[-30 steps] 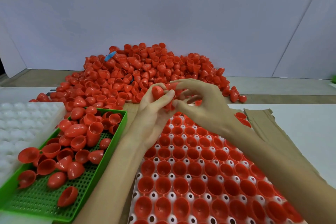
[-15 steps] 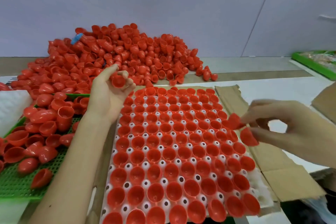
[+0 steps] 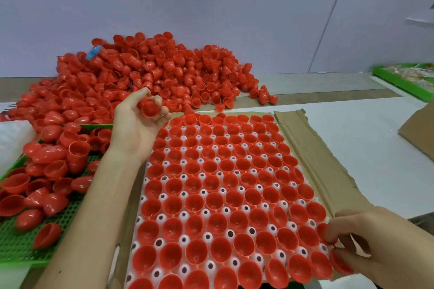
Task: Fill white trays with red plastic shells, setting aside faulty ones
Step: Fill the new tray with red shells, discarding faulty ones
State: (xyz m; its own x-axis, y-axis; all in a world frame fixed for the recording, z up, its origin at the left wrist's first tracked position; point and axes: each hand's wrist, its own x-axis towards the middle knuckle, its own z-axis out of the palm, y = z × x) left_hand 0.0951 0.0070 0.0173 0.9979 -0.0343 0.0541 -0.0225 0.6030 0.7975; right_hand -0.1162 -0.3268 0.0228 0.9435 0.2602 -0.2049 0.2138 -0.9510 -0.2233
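Red shells (image 3: 239,225) fill the white tray (image 3: 162,179), dot the green tray (image 3: 14,246); left hand (image 3: 138,129), right hand (image 3: 375,248) each pinch shells.

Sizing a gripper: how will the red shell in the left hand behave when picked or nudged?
Probably very light: the left hand holds the shell with fingertips alone. Likely rolls or tips: rounded bottom, and loose ones in the green tray lie on their sides.
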